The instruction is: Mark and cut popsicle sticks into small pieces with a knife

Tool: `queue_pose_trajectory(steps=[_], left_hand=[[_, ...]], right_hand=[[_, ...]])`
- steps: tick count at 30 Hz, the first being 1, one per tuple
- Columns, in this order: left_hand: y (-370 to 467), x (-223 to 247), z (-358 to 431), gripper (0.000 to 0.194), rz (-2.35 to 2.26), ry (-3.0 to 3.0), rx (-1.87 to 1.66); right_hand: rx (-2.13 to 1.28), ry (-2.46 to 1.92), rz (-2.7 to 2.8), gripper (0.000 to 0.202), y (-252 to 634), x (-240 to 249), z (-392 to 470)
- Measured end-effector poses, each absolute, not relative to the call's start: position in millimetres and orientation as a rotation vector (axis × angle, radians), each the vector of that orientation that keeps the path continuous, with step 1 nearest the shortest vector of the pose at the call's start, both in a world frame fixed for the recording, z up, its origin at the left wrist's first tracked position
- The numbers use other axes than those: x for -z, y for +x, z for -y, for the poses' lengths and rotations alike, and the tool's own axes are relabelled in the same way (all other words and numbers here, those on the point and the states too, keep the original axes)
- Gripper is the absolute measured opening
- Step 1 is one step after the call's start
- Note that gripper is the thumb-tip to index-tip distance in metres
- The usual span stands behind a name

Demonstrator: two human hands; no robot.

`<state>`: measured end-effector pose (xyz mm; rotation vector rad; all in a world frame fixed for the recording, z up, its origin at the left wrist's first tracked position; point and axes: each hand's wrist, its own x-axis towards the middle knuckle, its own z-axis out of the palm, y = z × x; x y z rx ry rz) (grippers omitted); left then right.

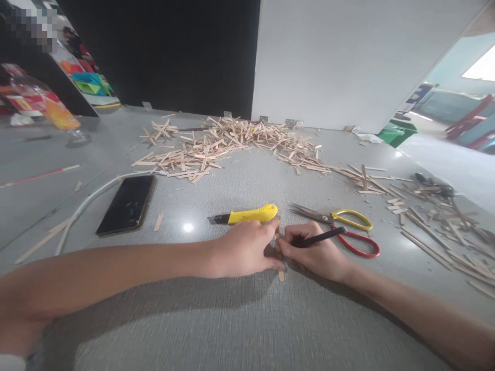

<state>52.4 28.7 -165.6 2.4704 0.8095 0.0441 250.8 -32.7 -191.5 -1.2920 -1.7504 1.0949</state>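
Note:
My left hand (249, 247) presses a small wooden stick (281, 276) against the grey tabletop, its fingers on either end of the visible stretch. My right hand (315, 252) is closed around a black pen (323, 236), whose tip is hidden at the stick between the hands. Just beyond my left hand lies a yellow utility knife (253, 214) with its dark blade pointing left. Scissors (351, 232) with one yellow and one red handle lie beside my right hand, blades toward the left.
A phone (127, 205) lies at the left beside a white cable (91, 198). Piled wooden sticks (232, 136) spread along the panels at the back, with more sticks (444, 232) at the right. A bottle (58, 111) is at the far left, a green bin (397, 133) at the right.

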Motion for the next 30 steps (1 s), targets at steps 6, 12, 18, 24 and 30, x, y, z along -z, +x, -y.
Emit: queue_pose_trajectory(steps=[6, 12, 18, 24, 30], left_hand=[[52.3, 164.6, -28.2, 0.055, -0.801, 2.478, -0.059], [52.5, 163.6, -28.5, 0.056, -0.805, 2.489, -0.047], [52.4, 163.5, -28.1, 0.055, -0.801, 2.498, -0.063], [52.3, 163.3, -28.2, 0.055, -0.803, 2.494, -0.064], [52.5, 164.4, -28.4, 0.058, -0.819, 2.479, -0.04]], right_hand=[[-1.043, -1.276, 1.791, 0.039, 251.7, 190.7, 32.9], [-1.194, -1.347, 1.608, 0.038, 250.8, 190.3, 36.4], [-1.185, -1.382, 1.616, 0.038, 249.3, 189.1, 37.1], [-1.18, -1.381, 1.626, 0.039, 249.1, 189.4, 36.5], [-1.2, -1.394, 1.594, 0.038, 248.2, 187.2, 36.6]])
